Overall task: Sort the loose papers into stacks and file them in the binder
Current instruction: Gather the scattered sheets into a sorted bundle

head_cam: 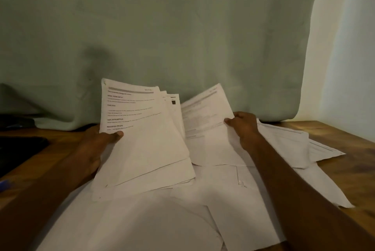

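My left hand (95, 145) holds a stack (142, 129) of printed pages, thumb on top, tipped up over the table (345, 135). My right hand (244, 126) pinches one sheet (207, 120) and lifts its edge. More loose papers (182, 210) lie spread flat under both. A green cloth (182, 27) hangs behind.

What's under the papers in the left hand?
More sheets lie spread beneath the bundle that the left hand holds, on a wooden table. The table under them is covered, so anything else there is hidden.
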